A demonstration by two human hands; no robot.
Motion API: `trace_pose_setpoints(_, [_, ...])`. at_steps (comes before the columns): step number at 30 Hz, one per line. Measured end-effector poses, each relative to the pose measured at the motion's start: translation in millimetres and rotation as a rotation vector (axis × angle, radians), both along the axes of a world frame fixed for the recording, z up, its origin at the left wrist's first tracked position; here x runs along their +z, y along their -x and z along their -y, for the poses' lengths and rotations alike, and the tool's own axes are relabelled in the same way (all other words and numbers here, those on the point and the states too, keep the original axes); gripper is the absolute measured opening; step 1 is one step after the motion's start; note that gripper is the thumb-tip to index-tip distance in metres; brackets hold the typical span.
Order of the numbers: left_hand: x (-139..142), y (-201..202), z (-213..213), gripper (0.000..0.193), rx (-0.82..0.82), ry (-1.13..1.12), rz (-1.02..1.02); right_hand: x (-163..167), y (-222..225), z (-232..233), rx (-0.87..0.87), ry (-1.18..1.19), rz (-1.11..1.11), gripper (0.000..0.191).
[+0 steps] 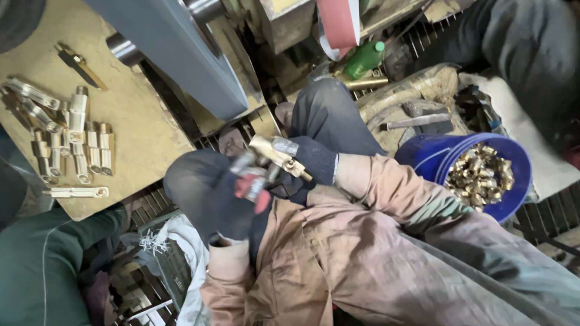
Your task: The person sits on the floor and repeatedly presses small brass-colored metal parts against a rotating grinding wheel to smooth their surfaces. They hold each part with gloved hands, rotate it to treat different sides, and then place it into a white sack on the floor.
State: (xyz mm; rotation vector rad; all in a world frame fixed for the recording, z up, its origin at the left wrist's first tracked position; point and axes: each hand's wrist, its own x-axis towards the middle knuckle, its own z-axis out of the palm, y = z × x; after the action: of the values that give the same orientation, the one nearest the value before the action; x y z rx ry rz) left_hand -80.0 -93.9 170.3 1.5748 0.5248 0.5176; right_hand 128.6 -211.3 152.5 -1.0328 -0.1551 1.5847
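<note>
Both my hands wear dark gloves and meet over my lap. My right hand (311, 164) grips a brass valve-like fitting (273, 151) by its end, with a short threaded stub poking out past the fingers. My left hand (208, 193) closes on the same fitting from the other side, where a grey and red patch (254, 183) shows; I cannot tell whether that is part of the glove or a small tool. Pinkish-brown sleeves cover both forearms.
A blue bucket (432, 158) at the right holds several small brass pieces (481, 175). On a wooden board (130, 115) at the left lie several finished metal fittings (72, 142). A grey machine arm (175, 54), a green bottle (365, 58) and a hammer (420, 121) lie beyond my knee.
</note>
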Motion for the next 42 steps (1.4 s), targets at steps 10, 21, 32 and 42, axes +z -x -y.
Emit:
trace_pose_setpoints(10, [-14,16,-8,0.026,-0.25,1.309,0.246,32,-32,21,0.417,-0.179,0.021,0.041])
trace_pose_setpoints(21, [-14,0,-7,0.029,-0.4,1.693,0.309,53,-45,16,0.475,-0.254,-0.225,0.046])
trace_pose_setpoints(32, [-50,-2,-30,0.017,0.159,0.264,-0.111,50,-66,-10,0.305,-0.34,0.733,0.044])
trace_pose_setpoints(42, [-129,-47,-92,0.014,0.283,0.567,0.035,-24,-87,-73,0.132,-0.11,0.291,0.039])
